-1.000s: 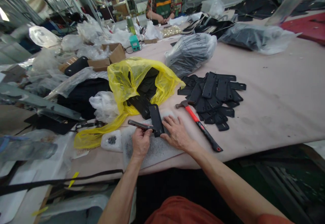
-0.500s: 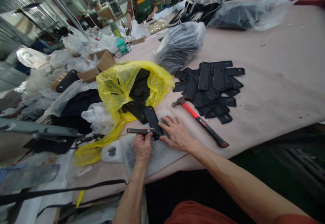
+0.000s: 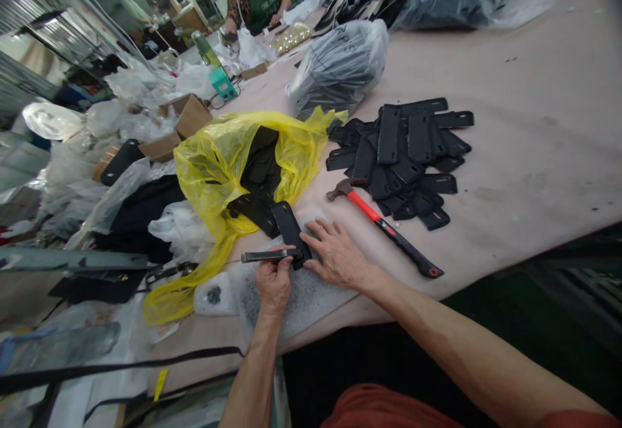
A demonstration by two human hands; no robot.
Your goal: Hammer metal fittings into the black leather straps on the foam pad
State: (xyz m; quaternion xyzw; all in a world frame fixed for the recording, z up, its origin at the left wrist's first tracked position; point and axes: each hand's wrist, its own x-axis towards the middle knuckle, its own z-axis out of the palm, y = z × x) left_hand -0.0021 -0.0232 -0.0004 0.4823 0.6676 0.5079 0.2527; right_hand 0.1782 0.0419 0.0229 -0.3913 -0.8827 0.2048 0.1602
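Note:
My left hand (image 3: 273, 285) is closed around a slim metal punch (image 3: 262, 256), whose end rests at the near end of a flat black strip (image 3: 287, 226) with slots. My right hand (image 3: 337, 256) lies with fingers spread, its fingertips touching the strip's right edge. Under the strip is a scuffed translucent pad (image 3: 311, 305). A claw hammer (image 3: 376, 218) with a red and black handle lies to the right of my right hand. Behind the strip, a yellow plastic bag (image 3: 207, 166) gapes open with more black pieces inside.
A heap of black slotted strips (image 3: 389, 133) lies beyond the hammer. Farther back is a stuffed clear plastic bag (image 3: 340, 68). A small white block (image 3: 214, 293) sits left of the pad. Cardboard boxes (image 3: 192, 117) and plastic wrapping crowd the left. Another person (image 3: 262, 0) works across the table.
The camera view has shifted slightly, so the background sits higher and further left. Both hands, the punch and the strip keep nearly the same positions relative to each other.

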